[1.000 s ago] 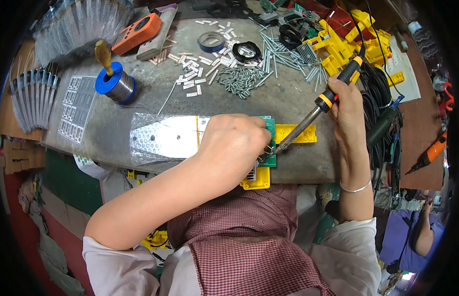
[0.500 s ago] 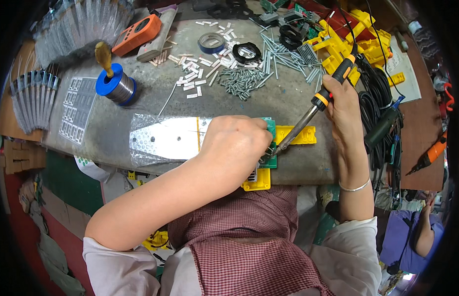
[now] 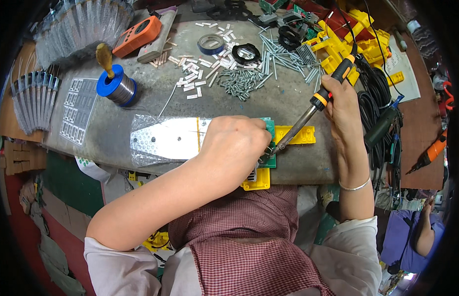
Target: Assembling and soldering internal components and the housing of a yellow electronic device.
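In my right hand (image 3: 344, 101) is a soldering iron (image 3: 306, 117) with a black, orange and yellow handle, the fingers closed around it. Its tip points down and left, at the right edge of a green circuit board (image 3: 271, 160). My left hand (image 3: 237, 140) lies over that board with its fingers bent inward; the back of the hand hides what the fingertips pinch. Thin metal leads show beside its fingers. Yellow plastic housing parts lie around the board, one to the right (image 3: 303, 134) and one at the table edge (image 3: 257, 180).
Left of my hand lies a bubble-wrapped white plate (image 3: 163, 139). Farther left stands a blue solder spool (image 3: 122, 88) with a wooden handle in it. Screws (image 3: 242, 83), small white pieces and black rings (image 3: 247, 53) lie behind. Black cables (image 3: 372, 106) are at right; another person (image 3: 409, 241) is beyond.
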`<state>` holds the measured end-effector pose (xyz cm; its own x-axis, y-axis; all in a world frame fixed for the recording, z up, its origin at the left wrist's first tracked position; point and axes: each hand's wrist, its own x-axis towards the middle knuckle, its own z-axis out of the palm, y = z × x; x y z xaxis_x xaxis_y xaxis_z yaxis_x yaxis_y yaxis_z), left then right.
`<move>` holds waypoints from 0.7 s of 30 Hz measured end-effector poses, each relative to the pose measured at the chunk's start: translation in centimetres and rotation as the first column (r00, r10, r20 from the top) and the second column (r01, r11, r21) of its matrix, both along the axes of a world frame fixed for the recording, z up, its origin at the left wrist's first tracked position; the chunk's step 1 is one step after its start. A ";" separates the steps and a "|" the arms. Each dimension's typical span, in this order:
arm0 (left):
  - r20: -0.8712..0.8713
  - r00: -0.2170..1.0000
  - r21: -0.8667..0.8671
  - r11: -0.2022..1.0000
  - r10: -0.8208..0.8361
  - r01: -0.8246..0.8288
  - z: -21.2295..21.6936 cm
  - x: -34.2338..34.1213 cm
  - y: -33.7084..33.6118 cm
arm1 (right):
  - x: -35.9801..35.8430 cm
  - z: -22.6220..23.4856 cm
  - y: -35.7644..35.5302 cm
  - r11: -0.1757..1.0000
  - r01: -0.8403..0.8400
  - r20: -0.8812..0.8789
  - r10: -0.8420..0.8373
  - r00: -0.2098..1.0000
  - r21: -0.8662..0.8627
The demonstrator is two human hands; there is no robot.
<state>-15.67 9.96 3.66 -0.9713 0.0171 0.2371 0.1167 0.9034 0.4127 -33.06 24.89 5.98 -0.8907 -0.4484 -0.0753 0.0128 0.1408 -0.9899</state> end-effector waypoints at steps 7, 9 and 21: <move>-0.009 1.000 0.001 1.000 0.004 -0.004 -0.1 0.0 0.0 | -0.8 0.5 0.6 0.995 0.072 0.015 -0.072 0.997 -0.064; -0.003 1.000 0.002 1.000 0.006 -0.006 0.0 0.1 0.0 | -0.8 0.6 0.8 0.995 0.054 -0.008 -0.055 0.998 -0.078; 0.008 1.000 -0.004 1.000 0.006 -0.006 0.0 0.0 0.0 | -0.4 1.2 1.3 0.994 0.041 -0.046 -0.046 0.998 -0.106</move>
